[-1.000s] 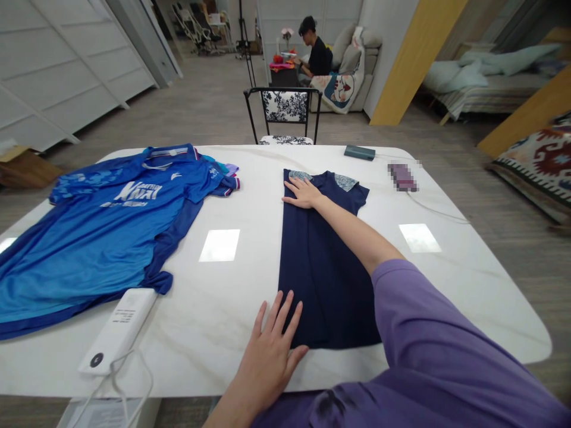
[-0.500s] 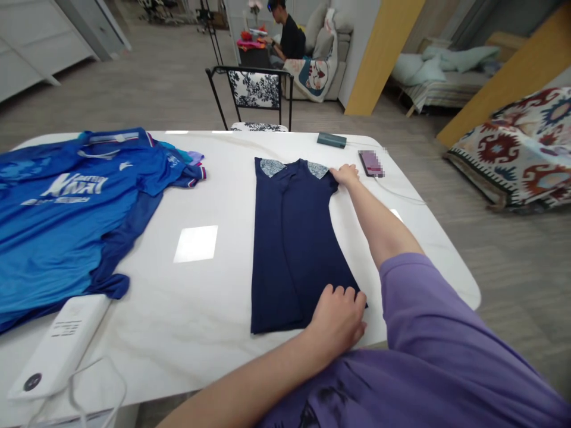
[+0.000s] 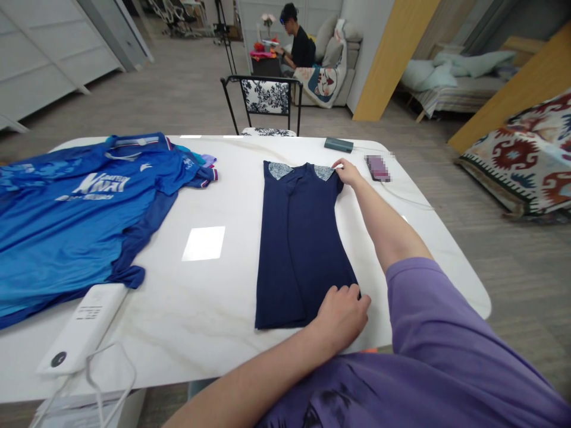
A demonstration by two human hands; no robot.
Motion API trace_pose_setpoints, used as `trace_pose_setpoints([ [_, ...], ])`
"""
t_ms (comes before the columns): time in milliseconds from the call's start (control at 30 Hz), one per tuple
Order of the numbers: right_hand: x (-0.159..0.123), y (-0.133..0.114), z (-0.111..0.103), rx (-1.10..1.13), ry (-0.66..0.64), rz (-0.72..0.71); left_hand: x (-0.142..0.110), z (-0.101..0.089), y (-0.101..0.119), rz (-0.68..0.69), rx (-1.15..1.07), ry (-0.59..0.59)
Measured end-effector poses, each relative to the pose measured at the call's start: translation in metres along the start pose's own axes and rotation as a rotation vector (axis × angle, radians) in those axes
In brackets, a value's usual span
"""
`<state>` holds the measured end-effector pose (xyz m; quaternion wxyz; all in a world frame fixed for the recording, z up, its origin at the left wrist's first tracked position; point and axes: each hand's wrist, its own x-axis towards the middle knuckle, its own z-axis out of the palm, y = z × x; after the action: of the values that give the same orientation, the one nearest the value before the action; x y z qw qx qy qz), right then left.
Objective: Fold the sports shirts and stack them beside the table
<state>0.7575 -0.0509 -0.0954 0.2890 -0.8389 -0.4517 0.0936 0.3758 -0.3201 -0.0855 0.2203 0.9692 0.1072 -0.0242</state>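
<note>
A navy short-sleeved top (image 3: 298, 244) with grey patterned shoulder patches lies on the white table (image 3: 214, 309). Its left side is folded inward, with a straight outer edge and a layer edge running down the middle. At the far right shoulder, my right hand (image 3: 348, 173) pinches the cloth between thumb and fingers. My left hand (image 3: 342, 316) is at the near right corner of the hem, fingers curled over the cloth. Those fingertips are partly hidden, but they appear to grip the corner.
Blue jerseys (image 3: 102, 202) lie heaped on the left. A white device (image 3: 87, 327) with a cable is at the near left edge. Past my right hand are a dark green box (image 3: 338, 145) and a phone (image 3: 378, 168). Beyond stand a chair (image 3: 265, 101) and a seated person (image 3: 298, 41).
The whole view has shifted slightly, moving the scene rightward in the picture. My right hand's fingers have drawn into a clearer pinch at the shoulder. My left hand stays at the hem corner.
</note>
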Motion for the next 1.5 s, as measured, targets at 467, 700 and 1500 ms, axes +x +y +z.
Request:
trace_pose_setpoints([
  [467, 0.051, -0.149, 0.029, -0.207, -0.156, -0.272, -0.077, -0.051, -0.032, -0.357, -0.889, 0.379],
  [700, 0.035, -0.205, 0.113, -0.294, -0.363, -0.445, -0.128, -0.043, -0.052, -0.548, -0.624, 0.152],
  [1500, 0.041, -0.137, 0.115, -0.257, -0.091, -0.375, -0.112, -0.052, -0.084, -0.6, -0.173, -0.033],
])
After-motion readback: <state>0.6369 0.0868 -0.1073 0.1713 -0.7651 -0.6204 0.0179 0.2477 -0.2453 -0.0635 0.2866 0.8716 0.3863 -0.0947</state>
